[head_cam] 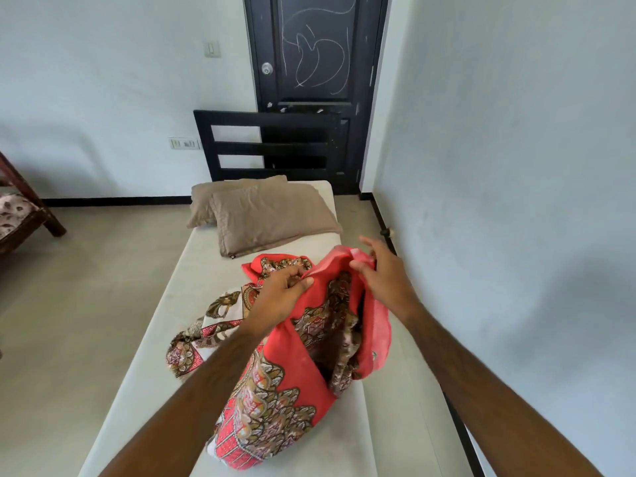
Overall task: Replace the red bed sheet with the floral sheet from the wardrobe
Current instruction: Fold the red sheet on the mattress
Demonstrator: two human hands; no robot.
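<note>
Sheet (275,401), red with a floral pattern, bunched in a heap on the near half of the bare mattress (144,366), partly lifted off it. Gripped at an upper fold by the left hand (285,290), fingers curled round the cloth. Pinched at a plain red edge by the right hand (382,273), thumb and forefinger closed on it, the other fingers spread loose. Hard to tell whether this is the old sheet coming off or the new one being opened; judged the latter, with the mattress stripped. Next: find two corners, shake the heap open, spread it toward the two brown pillows (265,215). Beyond those, black headboard (268,146) and dark door (316,53).
</note>
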